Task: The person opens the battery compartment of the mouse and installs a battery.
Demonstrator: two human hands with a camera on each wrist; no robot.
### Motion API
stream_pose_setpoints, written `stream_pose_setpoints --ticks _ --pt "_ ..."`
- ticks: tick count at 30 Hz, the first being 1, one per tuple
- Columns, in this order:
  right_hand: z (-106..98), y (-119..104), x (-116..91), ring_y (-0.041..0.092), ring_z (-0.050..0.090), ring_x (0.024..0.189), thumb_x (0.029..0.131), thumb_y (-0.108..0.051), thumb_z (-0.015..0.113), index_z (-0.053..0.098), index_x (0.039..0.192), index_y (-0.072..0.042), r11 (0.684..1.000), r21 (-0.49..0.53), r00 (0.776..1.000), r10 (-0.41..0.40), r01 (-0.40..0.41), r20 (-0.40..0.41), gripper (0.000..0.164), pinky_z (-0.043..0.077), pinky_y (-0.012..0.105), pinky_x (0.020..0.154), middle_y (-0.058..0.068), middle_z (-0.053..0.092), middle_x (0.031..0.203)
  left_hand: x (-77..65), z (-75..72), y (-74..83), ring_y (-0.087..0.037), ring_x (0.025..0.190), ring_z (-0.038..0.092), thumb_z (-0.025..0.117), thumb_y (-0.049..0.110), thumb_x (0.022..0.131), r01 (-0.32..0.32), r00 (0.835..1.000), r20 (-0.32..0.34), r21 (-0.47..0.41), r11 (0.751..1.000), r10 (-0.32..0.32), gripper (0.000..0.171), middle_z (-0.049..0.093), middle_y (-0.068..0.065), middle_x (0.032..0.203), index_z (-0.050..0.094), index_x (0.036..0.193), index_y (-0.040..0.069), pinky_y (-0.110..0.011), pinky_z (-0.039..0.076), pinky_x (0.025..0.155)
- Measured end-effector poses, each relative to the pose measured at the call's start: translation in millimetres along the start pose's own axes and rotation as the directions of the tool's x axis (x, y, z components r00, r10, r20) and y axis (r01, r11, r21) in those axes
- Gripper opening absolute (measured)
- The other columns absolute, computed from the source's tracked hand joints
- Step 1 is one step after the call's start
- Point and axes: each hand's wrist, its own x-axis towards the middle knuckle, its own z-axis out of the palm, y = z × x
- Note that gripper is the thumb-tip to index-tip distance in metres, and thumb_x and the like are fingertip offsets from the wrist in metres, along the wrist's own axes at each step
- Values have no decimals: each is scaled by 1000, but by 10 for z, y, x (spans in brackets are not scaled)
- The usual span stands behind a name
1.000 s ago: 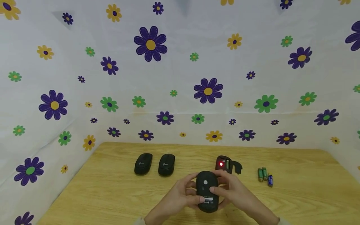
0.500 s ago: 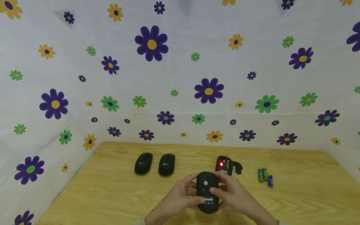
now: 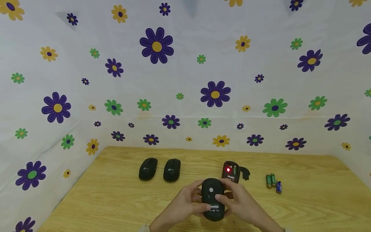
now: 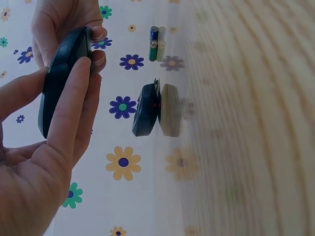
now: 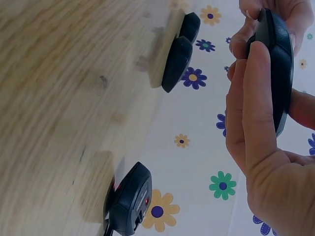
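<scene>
Curled left hand point(image 3: 184, 201) and right hand point(image 3: 239, 197) grip a black oval plastic mouse point(image 3: 213, 201), its length pointing forward between them.

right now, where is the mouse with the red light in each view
Head: red-lit mouse, lower half, right of centre.
Left wrist: red-lit mouse, near the centre.
Right wrist: red-lit mouse, bottom, left of centre.
Shared landmark: held mouse, bottom middle, upper left and upper right respectively.

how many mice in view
4: a held mouse between left hand and right hand; the leftmost mouse on the table; a second mouse beside it; an opened mouse beyond the hands.
</scene>
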Motion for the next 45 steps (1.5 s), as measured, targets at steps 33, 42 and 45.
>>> stream_pose_setpoints --ticks 33,42,45 --pt "33 14 37 35 70 89 100 -2 61 43 139 13 1000 4 996 -29 29 -79 45 62 44 52 24 63 112 21 -54 -8 -28 99 70 67 -7 91 -35 999 31 18 999 35 69 64 -13 107 40 154 1 -38 64 76" --pt "-8 -65 96 29 67 84 95 1 67 57 128 7 992 -95 982 -99 84 -160 35 64 39 58 20 66 107 11 -70 2 -29 101 70 67 -7 92 -12 1000 25 19 1000 11 73 65 -13 108 34 156 -1 -38 64 77" --pt "-25 -77 115 29 70 86 97 3 64 57 125 9 988 -106 975 -134 117 -176 30 64 37 59 20 66 104 3 -78 6 -29 102 69 67 -7 92 -8 1000 24 19 1000 8 73 65 -13 109 33 156 -1 -38 63 77"
